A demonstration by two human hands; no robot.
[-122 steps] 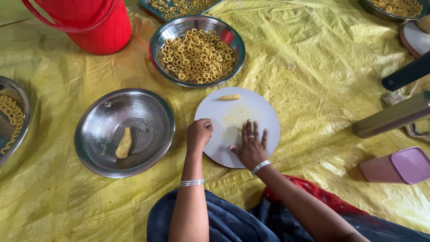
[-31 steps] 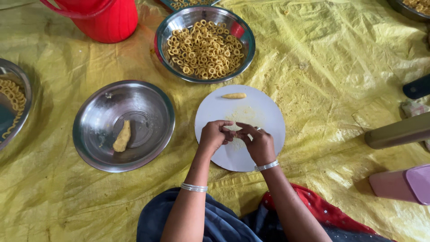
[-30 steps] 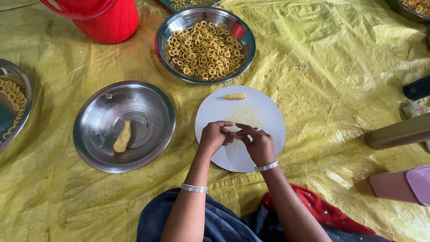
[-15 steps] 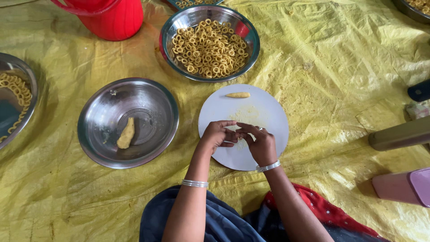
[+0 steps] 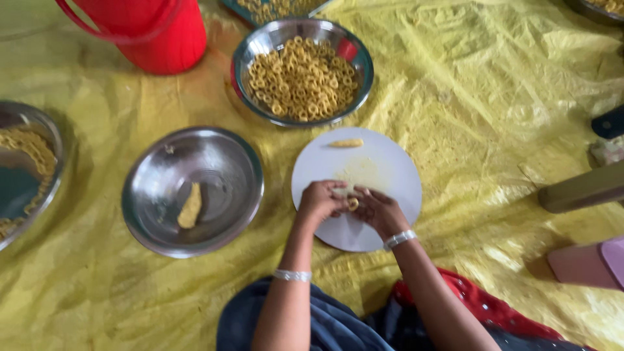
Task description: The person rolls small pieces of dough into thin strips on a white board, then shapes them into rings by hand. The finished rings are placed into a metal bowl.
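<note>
My left hand [image 5: 320, 201] and my right hand [image 5: 377, 210] meet over a round white board [image 5: 383, 170] on the yellow sheet. Between their fingertips they pinch a small yellow dough ring [image 5: 351, 204]. A short roll of dough [image 5: 345, 143] lies at the board's far edge. Beyond the board stands a steel bowl [image 5: 246, 71] filled with several dough rings [image 5: 302, 78]. To the left, another steel bowl [image 5: 221, 162] holds one lump of dough [image 5: 190, 205].
A red bucket [image 5: 153, 29] stands at the top left. A steel plate [image 5: 45, 136] with more dough rings sits at the left edge. A pink lidded box [image 5: 591, 263] and a dark bar [image 5: 582, 188] lie at the right. Yellow sheet [image 5: 494, 84] covers the floor.
Four seconds ago my hands were apart, the right one flat on the board. They have since come together and now pinch a dough ring. The view has shifted slightly.
</note>
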